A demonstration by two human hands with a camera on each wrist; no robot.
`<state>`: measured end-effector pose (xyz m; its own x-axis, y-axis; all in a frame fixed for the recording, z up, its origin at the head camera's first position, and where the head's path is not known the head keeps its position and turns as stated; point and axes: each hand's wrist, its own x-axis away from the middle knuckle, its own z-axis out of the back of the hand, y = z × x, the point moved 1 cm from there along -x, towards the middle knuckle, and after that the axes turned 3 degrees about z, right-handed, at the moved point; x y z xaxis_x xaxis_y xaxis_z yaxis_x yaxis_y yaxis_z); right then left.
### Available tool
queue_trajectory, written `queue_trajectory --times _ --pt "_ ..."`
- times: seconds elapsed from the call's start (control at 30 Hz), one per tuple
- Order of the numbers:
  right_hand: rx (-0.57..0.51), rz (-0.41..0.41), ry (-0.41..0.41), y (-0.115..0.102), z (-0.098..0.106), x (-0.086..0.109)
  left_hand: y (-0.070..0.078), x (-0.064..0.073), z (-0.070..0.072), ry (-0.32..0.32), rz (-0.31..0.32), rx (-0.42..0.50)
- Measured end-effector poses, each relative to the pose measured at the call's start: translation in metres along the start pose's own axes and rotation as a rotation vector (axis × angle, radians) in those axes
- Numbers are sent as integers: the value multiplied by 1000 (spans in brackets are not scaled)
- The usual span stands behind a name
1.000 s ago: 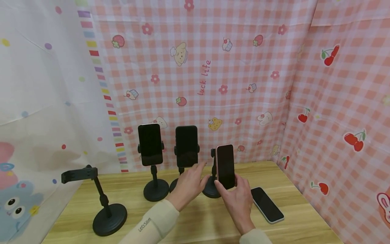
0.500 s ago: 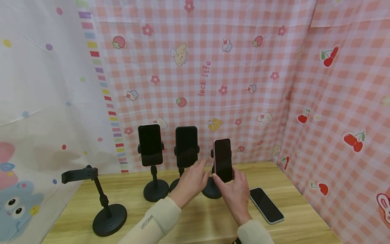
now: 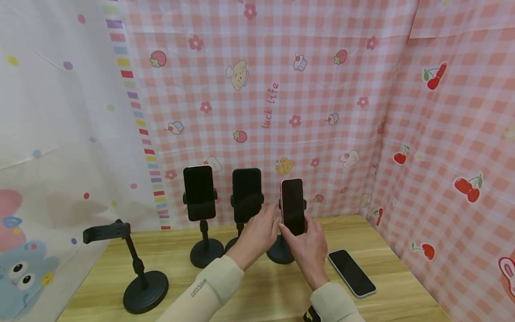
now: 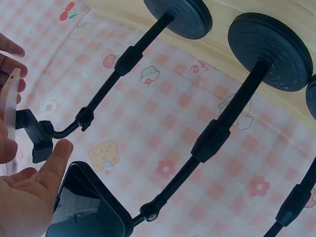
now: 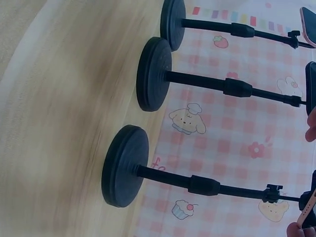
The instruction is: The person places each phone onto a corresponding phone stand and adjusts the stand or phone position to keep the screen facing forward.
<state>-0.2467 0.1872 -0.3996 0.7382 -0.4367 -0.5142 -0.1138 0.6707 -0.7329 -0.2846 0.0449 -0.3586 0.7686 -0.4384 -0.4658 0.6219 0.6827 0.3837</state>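
A pink-edged phone [image 3: 293,206] stands nearly upright in front of the clamp of the right-hand black phone stand [image 3: 279,251]. My right hand [image 3: 309,246] grips its lower end, thumb on the left and fingers on the right. The stand's clamp ends show at both sides of the phone; whether they press on it I cannot tell. My left hand [image 3: 256,233] is just left of the phone with fingers extended. In the left wrist view, one left fingertip [image 4: 63,148] lies close to the stand's clamp [image 4: 40,138].
Two more stands hold dark phones, the left phone [image 3: 200,193] and the middle phone [image 3: 247,194]. At front left, another stand [image 3: 106,231] has a bare clamp. A white-edged phone [image 3: 352,273] lies on the wooden table [image 3: 386,250]. Patterned cloth [image 3: 269,147] hangs behind.
My right hand has raised the pink-edged phone and moved it left, in front of the right-hand stand's clamp. My left hand has shifted slightly right, closer to the phone.
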Motion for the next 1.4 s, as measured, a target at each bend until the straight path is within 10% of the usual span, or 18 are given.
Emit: queue_trajectory --times 0.63,1.4 --pt "18 2 1 -6 -2 -11 9 -19 5 -56 41 49" --pt "8 -27 -44 6 3 -22 5 -40 -1 -133 63 364"
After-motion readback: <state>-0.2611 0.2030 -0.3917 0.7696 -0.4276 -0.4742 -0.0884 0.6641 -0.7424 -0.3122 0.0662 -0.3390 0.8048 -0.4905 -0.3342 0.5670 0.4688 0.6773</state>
